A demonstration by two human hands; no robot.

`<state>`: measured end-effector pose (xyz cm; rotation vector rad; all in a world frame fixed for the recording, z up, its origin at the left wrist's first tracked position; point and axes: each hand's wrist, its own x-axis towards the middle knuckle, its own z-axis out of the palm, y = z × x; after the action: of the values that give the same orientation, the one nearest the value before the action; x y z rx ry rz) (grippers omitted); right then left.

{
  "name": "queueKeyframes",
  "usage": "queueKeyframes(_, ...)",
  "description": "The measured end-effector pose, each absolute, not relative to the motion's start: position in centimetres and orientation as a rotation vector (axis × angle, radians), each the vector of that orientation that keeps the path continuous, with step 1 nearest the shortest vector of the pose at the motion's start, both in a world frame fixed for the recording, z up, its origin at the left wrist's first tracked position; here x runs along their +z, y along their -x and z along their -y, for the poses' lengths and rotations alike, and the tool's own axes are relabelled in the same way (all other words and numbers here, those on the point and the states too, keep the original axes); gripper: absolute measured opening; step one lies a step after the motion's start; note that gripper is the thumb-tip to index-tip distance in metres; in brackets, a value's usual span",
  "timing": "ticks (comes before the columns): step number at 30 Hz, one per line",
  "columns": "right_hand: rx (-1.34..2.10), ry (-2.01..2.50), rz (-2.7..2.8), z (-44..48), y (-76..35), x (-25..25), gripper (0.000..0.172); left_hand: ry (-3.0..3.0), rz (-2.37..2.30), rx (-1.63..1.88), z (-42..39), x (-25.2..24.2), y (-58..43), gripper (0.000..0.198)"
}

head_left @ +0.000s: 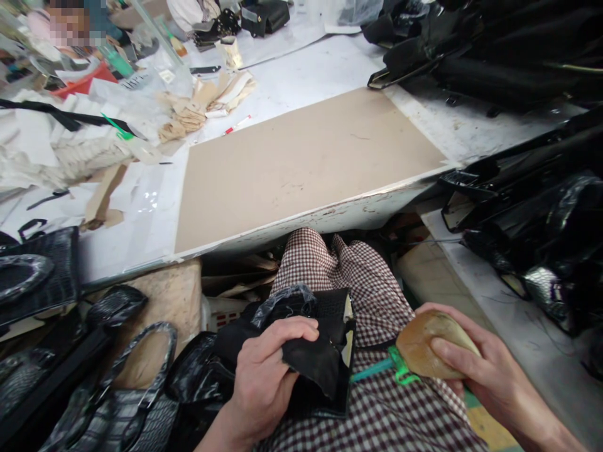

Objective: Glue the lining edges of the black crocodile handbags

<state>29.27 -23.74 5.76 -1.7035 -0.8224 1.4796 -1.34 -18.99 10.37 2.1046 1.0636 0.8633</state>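
My left hand (264,376) is closed on a black leather bag piece (325,351) that rests on my lap, thumb and fingers pinching a folded black flap. My right hand (475,370) is wrapped round a tan rounded object (424,348) like a wooden tool head, with a green plastic part (400,370) sticking out toward the left. Both hands sit low over checked trousers (377,282), below the front edge of the worktable.
A brown cardboard sheet (306,163) lies on the white worktable (424,119). Black crocodile-pattern bags (117,395) pile up at the left, glossy black bags (541,220) at the right. Paper scraps and clutter (94,144) cover the far left, where another person sits.
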Motion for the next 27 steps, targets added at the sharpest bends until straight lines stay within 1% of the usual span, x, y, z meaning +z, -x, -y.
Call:
queueKeyframes(3, 1.371, 1.778, 0.888, 23.3, -29.7, 5.5, 0.044, -2.100, -1.060, 0.870, 18.9, 10.5, 1.3, 0.019)
queueKeyframes(8, 1.296, 1.835, 1.038, 22.9, -30.9, 4.8, 0.048, -2.113, -1.089, 0.861, 18.8, 10.7, 1.3, 0.019)
queueKeyframes(13, 1.284, 1.838, 1.027, 23.1, -30.5, 5.5, 0.045, -2.098, -1.093, 0.877, 18.7, 10.7, 1.1, 0.019)
queueKeyframes(17, 1.352, 1.781, 0.978, 23.5, -30.1, 5.6, 0.044, -2.105, -1.099, 0.882, 18.6, 10.7, 1.0, 0.018)
queueKeyframes(20, 1.382, 1.761, 1.009, 23.4, -30.5, 4.9, 0.045, -2.114, -1.078, 0.897, 18.5, 10.7, 1.1, 0.018)
queueKeyframes(27, 1.286, 1.843, 0.912, 22.6, -30.2, 3.9, 0.049, -2.100, -1.088, 0.886, 18.4, 10.5, 1.2, 0.017)
